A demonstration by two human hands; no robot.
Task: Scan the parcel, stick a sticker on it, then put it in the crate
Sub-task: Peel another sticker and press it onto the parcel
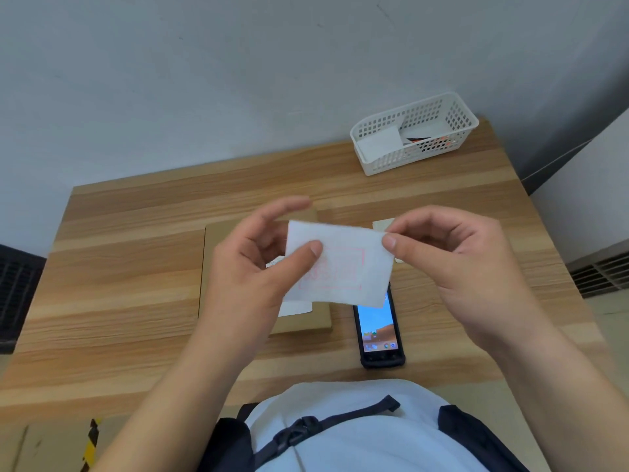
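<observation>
Head view: both hands pinch the sticker [338, 264], left hand [258, 267] at its 9 o'clock edge, right hand [466, 264] at its 3 o'clock corner. Parcel [238, 267] lies flat on the desk [129, 267] directly beneath, long axis 12-to-6, nearer my left hand. Crate [413, 132] sits at 1 o'clock.

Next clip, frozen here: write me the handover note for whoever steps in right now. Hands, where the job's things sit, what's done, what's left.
Left hand: thumb and fingers pinch the left edge of the white sticker sheet, held above the table.
Right hand: pinches the sheet's upper right corner, as if to peel it.
Parcel: flat brown box lying on the wooden table, under the hands, a white label partly showing.
Handheld scanner: lies screen up, right of the parcel.
White crate: far right corner, with some items inside.
Done: cannot tell whether the parcel is scanned.
Left: apply the sticker to the parcel, put the parcel in the crate.
</observation>
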